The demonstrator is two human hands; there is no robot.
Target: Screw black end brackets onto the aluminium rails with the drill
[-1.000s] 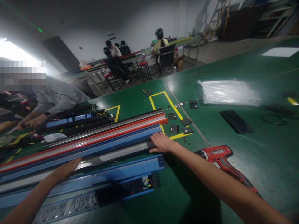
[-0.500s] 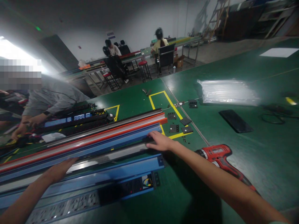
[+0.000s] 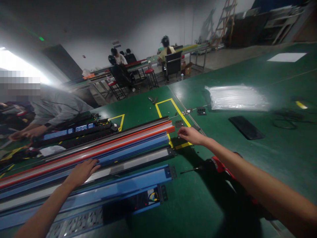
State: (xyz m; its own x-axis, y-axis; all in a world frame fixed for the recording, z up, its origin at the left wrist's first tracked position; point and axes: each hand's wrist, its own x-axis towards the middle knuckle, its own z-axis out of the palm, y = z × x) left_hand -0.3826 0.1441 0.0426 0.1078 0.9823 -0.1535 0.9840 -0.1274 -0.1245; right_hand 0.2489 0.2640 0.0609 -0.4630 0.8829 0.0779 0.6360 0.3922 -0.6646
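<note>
- The right hand's fingers (image 3: 182, 133) were curled together at 4 o'clock from mid-view, just above the table; whether they gripped anything could not be told.
- The left hand (image 3: 84, 172), at 8 o'clock, was loosely spread and held nothing, lying over the grey rail (image 3: 141, 159) with its fingertips towards the blue channel (image 3: 148, 142).
- That grey rail ran from between 5 and 6 o'clock out to 8, alongside the blue channel; beyond came an orange rail (image 3: 138, 133).
- Nearer 6 o'clock lay a second blue channel (image 3: 143, 180) and one containing yellow wires (image 3: 153, 196).
- A small black plate (image 3: 179, 123) sat just beside the right hand, within yellow tape (image 3: 177, 105) marking the table.
- The green tabletop (image 3: 284, 158) was smooth and glossy, bearing a red drill (image 3: 220, 164) at 4 o'clock, partly behind the right forearm, a black slab (image 3: 246, 127) at 3, and a clear-wrapped bundle (image 3: 235, 99) between 2 and 3.
- At 9 o'clock, a co-worker's grey sleeve (image 3: 61, 104) reached over dark parts.
- Across the dim room, a person in yellow (image 3: 166, 53) sat at 12 o'clock, near a red stool (image 3: 149, 71); a wooden ladder (image 3: 224, 24) leaned between 1 and 2.
</note>
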